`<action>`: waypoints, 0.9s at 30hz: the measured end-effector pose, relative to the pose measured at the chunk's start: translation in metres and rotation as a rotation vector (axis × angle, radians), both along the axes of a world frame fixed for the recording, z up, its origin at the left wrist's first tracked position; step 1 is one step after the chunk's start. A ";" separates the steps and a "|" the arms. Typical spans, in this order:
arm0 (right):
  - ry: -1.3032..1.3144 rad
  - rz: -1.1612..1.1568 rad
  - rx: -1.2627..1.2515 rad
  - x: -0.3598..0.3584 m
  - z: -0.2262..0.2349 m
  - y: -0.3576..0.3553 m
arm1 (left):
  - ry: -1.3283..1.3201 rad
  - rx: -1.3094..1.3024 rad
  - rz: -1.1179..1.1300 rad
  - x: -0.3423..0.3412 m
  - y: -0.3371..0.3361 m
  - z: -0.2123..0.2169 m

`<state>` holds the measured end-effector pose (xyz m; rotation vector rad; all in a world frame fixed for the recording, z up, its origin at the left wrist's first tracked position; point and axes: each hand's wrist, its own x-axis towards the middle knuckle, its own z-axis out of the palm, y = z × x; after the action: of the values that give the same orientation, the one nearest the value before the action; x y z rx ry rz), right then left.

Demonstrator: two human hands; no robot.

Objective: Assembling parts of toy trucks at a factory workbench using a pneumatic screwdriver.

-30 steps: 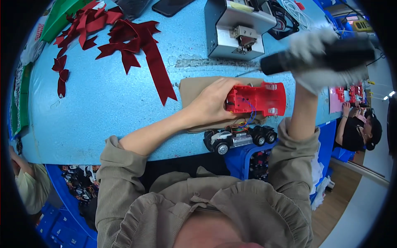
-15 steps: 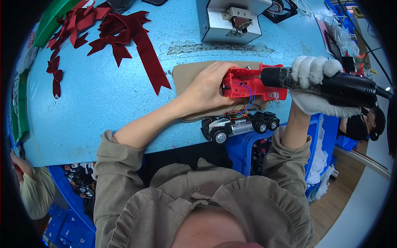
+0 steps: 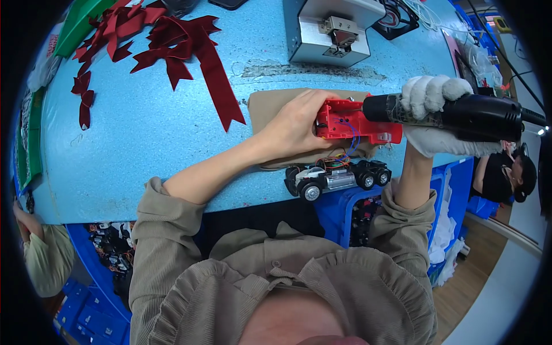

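My bare left hand [image 3: 298,123] is closed around the left end of a red plastic toy truck body [image 3: 359,131], which lies with its hollow inside up on a folded brown cloth [image 3: 265,106]. In a white glove, my right hand [image 3: 434,112] wraps round a black electric screwdriver [image 3: 483,118] held nearly level. Its front end reaches over the inside of the red body; the tip is hard to make out. Blue wires [image 3: 357,144] run from the body to a black truck chassis [image 3: 339,178] with silver parts, standing on its wheels near the table's front edge.
Dark red ribbon bows [image 3: 215,86] lie at the back left, by a green tray [image 3: 80,29]. A metal device [image 3: 328,31] and a fan [image 3: 397,14] stand at the back. Blue bins [image 3: 333,215] sit below the front edge. Other people are at both sides.
The whole view has shifted slightly, so the table things appear a little further right and lower. Both hands keep their hold; the screwdriver stays over the red body.
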<state>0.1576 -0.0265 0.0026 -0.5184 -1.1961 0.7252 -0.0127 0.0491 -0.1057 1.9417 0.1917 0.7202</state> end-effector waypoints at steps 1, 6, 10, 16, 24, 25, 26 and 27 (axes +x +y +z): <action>-0.030 0.051 0.022 0.000 0.002 0.006 | 0.002 0.006 0.001 -0.001 0.002 0.003; 0.320 0.400 -0.183 -0.038 0.002 0.022 | 0.050 -0.157 0.013 -0.033 0.006 0.014; 0.306 0.640 -0.067 -0.030 0.021 -0.006 | -0.217 -0.197 -0.153 -0.012 -0.008 -0.003; 0.113 0.460 -0.097 -0.034 0.013 0.005 | -0.241 -0.066 0.010 -0.012 -0.016 -0.002; 0.219 -0.282 0.131 -0.036 -0.009 -0.004 | -0.303 0.036 -0.022 -0.001 -0.008 -0.018; 0.276 -0.360 0.146 -0.037 -0.006 -0.006 | -0.303 0.048 -0.055 0.001 -0.006 -0.017; 0.326 0.001 0.591 -0.022 0.012 0.006 | -0.307 0.080 -0.069 0.004 -0.003 -0.014; 0.346 0.383 1.021 -0.005 0.039 0.013 | -0.326 0.071 -0.086 0.007 0.000 -0.010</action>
<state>0.1523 -0.0135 0.0415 0.6731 -1.1738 0.4052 -0.0054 0.0494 -0.1158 1.8557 -0.1181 0.9833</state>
